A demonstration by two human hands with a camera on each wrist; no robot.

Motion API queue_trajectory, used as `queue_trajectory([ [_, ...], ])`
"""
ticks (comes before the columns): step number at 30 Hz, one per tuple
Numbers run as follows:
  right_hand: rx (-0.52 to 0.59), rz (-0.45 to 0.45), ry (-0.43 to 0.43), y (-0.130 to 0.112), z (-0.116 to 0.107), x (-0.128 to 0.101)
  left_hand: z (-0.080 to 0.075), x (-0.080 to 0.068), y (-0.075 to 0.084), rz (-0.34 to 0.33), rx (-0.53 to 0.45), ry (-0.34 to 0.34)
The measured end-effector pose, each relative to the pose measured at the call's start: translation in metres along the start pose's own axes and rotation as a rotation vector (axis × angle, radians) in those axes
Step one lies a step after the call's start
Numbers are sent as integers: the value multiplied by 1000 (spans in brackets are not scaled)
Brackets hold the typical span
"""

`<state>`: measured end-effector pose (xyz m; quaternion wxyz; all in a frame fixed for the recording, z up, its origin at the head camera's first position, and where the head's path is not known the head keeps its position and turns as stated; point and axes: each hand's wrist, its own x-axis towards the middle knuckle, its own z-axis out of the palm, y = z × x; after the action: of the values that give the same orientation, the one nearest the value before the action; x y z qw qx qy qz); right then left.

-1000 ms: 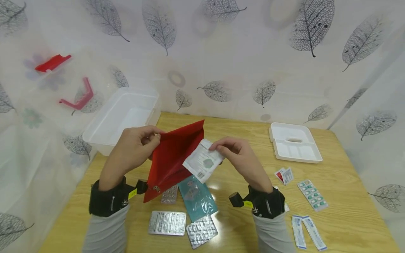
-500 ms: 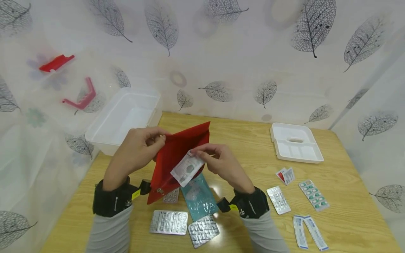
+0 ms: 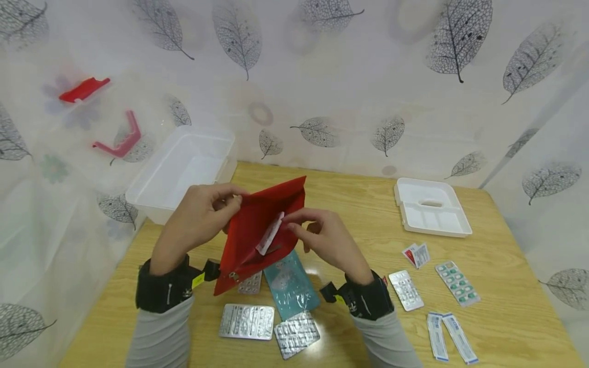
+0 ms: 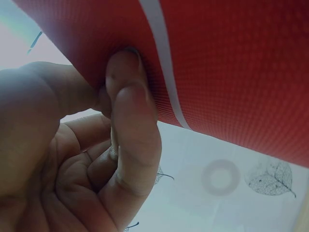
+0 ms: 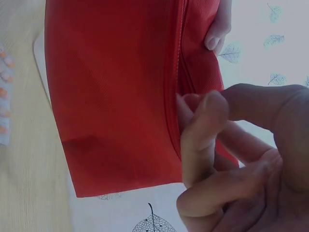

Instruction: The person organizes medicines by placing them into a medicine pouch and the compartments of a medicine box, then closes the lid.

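Observation:
A red zippered pouch [image 3: 262,225] is tilted above the table with its mouth facing up. My left hand [image 3: 202,212] grips its upper left edge; in the left wrist view my thumb and fingers [image 4: 130,116] pinch the red fabric. At the mouth's right side is my right hand [image 3: 324,237], its fingertips at the upper end of a white sachet [image 3: 270,234]. The sachet stands edge-on inside the pouch. In the right wrist view the curled fingers [image 5: 203,135] reach over the zippered edge, and the sachet is hidden.
Below the pouch lie a teal packet [image 3: 292,286] and silver blister packs [image 3: 247,321]. To the right are another blister pack [image 3: 406,290], a green-and-white capsule pack [image 3: 457,283], small sachets [image 3: 416,254] and narrow strips [image 3: 459,337]. A white bin [image 3: 184,163] and a white tray [image 3: 432,207] stand behind.
My right hand has moved left to the pouch, bringing the white sachet from outside the mouth to inside it. The sachet has turned edge-on. My left hand keeps its grip.

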<state>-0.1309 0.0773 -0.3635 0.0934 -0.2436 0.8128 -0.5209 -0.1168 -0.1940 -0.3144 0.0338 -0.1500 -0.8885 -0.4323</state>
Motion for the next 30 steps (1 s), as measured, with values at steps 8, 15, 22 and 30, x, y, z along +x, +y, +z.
queue_trajectory([
  [8,-43,-69,108,1,-4,-2,-5,-1,0,-18,16,24],
  [15,-179,-78,116,12,-6,-16,-10,-3,0,-39,10,43],
  [22,-301,-82,70,24,-8,-33,-9,-3,-4,-44,15,48],
  [30,-416,-120,-26,42,-4,-54,-12,-4,-4,-53,23,50],
])
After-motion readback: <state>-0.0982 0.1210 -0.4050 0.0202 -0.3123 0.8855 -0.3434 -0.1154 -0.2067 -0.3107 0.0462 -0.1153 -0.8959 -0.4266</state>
